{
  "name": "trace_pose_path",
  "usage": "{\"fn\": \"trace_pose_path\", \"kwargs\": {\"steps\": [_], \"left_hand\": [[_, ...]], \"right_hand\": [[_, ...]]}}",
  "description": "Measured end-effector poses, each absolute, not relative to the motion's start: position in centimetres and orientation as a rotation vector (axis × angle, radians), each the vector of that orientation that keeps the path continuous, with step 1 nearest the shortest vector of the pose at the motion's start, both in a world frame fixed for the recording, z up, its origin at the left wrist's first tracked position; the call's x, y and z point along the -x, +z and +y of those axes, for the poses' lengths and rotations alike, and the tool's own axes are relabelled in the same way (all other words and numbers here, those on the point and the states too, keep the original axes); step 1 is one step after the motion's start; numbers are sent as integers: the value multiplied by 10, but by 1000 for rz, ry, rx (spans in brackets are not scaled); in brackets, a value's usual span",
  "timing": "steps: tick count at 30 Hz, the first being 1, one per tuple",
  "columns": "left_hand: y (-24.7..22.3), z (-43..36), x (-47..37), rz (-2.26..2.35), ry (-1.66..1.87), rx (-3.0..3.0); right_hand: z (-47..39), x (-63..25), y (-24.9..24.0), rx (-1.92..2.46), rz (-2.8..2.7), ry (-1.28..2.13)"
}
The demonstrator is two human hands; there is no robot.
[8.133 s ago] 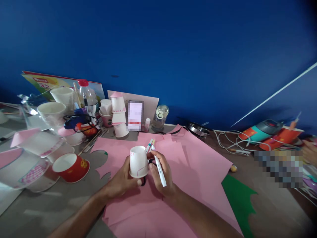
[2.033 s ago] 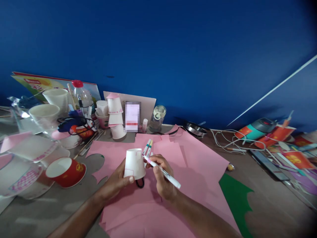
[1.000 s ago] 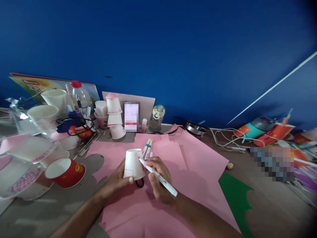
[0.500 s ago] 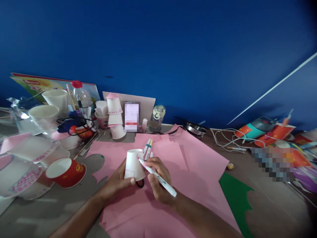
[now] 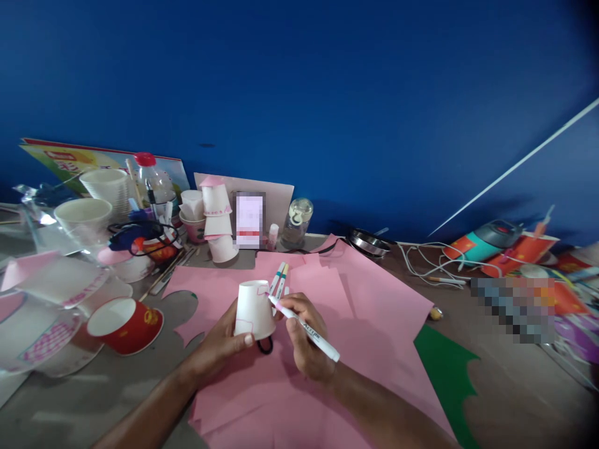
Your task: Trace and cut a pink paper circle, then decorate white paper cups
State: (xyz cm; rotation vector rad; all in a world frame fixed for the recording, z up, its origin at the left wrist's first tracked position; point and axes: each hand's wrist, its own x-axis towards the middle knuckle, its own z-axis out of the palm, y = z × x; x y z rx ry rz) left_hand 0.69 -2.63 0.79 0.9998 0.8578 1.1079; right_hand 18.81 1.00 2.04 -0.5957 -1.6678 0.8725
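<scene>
A plain blue wall forms the background, with a grey-brown desk before it. From left to right: nested white cups stand behind a red paper bowl, which lies tilted with its mouth towards the left; a clear bottle with a red cap stands farther back, followed by a tower of paper cups. At centre, my left hand grips the white paper cup, inverted above pink paper, its side bearing thin pink outlines. Two markers lie behind it, with a glass jar near the wall. My right hand has its grip closed around a white marker, slanted with its tip at the cup's upper right side; I cannot tell whether the tip touches. Farther right are a green sheet, partly beneath the pink paper, a loose white cable, and a teal-and-orange object resting on its side near the wall.
</scene>
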Motion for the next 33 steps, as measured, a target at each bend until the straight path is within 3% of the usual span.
{"fn": "trace_pose_path", "kwargs": {"steps": [33], "left_hand": [[3, -27, -7, 829, 1079, -1024]], "right_hand": [[11, -187, 18, 545, -1645, 882]]}}
